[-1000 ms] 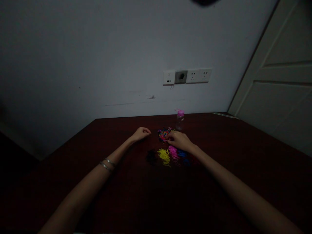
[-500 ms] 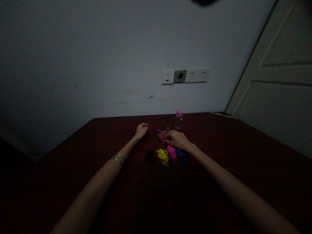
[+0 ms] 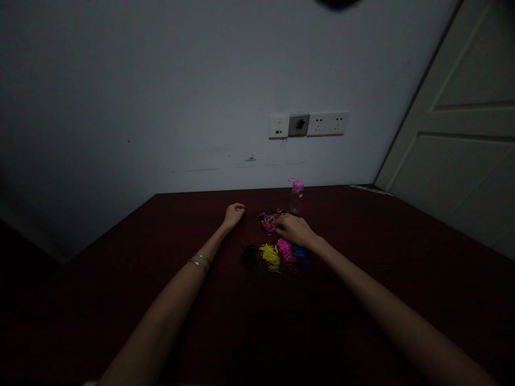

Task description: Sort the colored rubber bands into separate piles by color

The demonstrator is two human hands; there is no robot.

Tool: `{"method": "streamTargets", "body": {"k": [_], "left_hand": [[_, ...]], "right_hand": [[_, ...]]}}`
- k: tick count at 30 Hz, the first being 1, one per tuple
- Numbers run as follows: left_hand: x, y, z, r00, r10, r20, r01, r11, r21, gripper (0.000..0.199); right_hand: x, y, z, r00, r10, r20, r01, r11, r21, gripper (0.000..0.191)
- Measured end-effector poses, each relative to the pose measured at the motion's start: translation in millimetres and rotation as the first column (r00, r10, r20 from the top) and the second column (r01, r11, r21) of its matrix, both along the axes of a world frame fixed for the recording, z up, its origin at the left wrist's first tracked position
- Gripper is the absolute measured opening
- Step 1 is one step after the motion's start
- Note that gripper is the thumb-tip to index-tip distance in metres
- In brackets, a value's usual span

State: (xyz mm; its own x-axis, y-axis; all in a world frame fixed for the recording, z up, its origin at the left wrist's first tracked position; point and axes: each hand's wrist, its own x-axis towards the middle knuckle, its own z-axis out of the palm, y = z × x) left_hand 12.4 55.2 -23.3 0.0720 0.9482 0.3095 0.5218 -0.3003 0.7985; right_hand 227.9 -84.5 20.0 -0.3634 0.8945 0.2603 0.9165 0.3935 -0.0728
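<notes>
A mixed pile of small coloured bands (image 3: pixel 268 220) lies on the dark red table. My right hand (image 3: pixel 294 229) is at its right edge, thumb and fingers closed at the bands; what they pinch is too small to make out. My left hand (image 3: pixel 234 215) rests on the table left of the pile, its fingers curled together, with nothing visible in them. Nearer to me lie sorted heaps in a row: black (image 3: pixel 249 258), yellow (image 3: pixel 270 257), pink (image 3: pixel 286 250) and blue (image 3: pixel 301 253), the last partly beside my right wrist.
Behind my right hand stands a clear bottle (image 3: pixel 296 199) with a pink lid. The table (image 3: pixel 193 206) meets a pale wall bearing sockets (image 3: pixel 328 124). A panelled door (image 3: pixel 462 123) is at the right, and a thin strip (image 3: pixel 370 190) lies at the back right edge.
The view has shifted very slightly. Both hands keep nearly the same places, and the small pink piece seen by my right fingertips is no longer distinct.
</notes>
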Motion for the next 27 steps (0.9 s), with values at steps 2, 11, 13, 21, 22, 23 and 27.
{"method": "streamTargets", "body": {"k": [2, 11, 13, 21, 22, 23, 27], "left_hand": [[-0.1, -0.6, 0.0, 1.000, 0.003, -0.007, -0.003, 1.000, 0.008, 0.025], [-0.1, -1.9, 0.4, 1.000, -0.003, 0.012, 0.003, 1.000, 0.004, 0.025], [0.1, -2.3, 0.0, 0.999, -0.006, 0.032, 0.005, 1.000, 0.013, 0.024], [0.3, -3.3, -0.6, 0.997, 0.002, 0.071, -0.004, 0.999, 0.039, 0.020], [0.2, -3.4, -0.5, 0.997, 0.003, 0.071, -0.006, 0.999, 0.038, 0.020], [0.1, -3.6, -0.3, 0.998, 0.004, 0.069, -0.007, 0.999, 0.037, 0.019], [-0.1, -4.1, 0.4, 0.998, -0.001, 0.057, -0.001, 0.999, 0.035, 0.020]], "right_hand": [[3.8, 0.0, 1.0, 0.999, -0.009, -0.036, 0.010, 1.000, 0.009, 0.019], [23.8, -1.1, 6.9, 0.978, -0.039, -0.206, 0.046, 0.999, 0.027, 0.019], [27.0, -1.7, 8.6, 0.967, -0.030, -0.251, 0.038, 0.999, 0.026, 0.019], [44.3, -0.6, 20.4, 0.868, 0.083, -0.490, -0.121, 0.992, -0.047, 0.027], [45.7, -2.5, 22.0, 0.860, 0.091, -0.503, -0.139, 0.988, -0.060, 0.028], [46.5, -5.3, 23.5, 0.854, 0.095, -0.511, -0.156, 0.985, -0.077, 0.028], [44.3, -25.3, 27.6, 0.856, 0.118, -0.503, -0.235, 0.956, -0.176, 0.027]]}}
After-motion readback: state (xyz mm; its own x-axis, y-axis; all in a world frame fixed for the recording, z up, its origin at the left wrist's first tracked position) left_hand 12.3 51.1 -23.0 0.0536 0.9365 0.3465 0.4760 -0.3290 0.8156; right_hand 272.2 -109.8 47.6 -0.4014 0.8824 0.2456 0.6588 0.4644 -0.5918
